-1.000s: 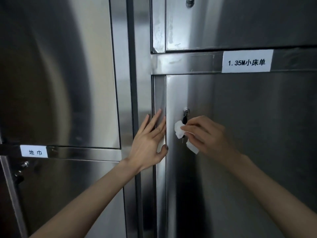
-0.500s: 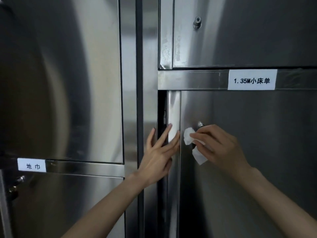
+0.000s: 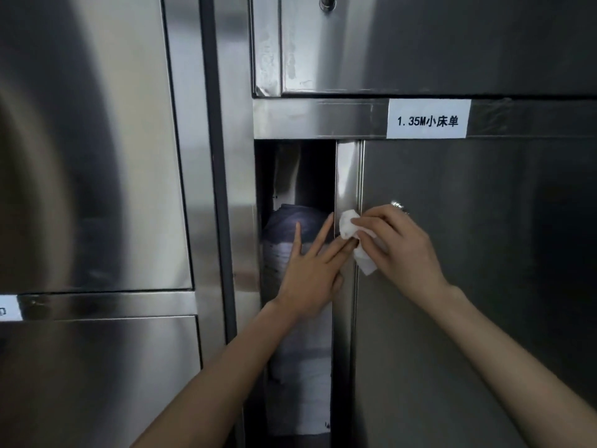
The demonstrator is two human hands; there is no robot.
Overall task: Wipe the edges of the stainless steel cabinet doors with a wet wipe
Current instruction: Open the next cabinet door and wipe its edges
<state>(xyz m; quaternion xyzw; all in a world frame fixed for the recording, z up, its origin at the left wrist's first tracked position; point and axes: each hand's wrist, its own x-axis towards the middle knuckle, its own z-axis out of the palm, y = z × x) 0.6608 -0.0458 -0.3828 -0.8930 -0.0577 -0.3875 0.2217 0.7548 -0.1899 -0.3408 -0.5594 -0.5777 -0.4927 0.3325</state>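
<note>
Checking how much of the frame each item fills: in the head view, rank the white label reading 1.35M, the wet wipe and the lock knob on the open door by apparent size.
1. White label
2. Wet wipe, partly hidden by the right hand, so its rank is less sure
3. Lock knob, mostly covered

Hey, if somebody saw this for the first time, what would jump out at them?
Two bare hands meeting mid-frame at a partly open steel cabinet door: the right hand presses a white wet wipe to its edge, the left hand spread at the gap. Behind the gap, stacked linens show. Above sits a white label reading 1.35M.
</note>
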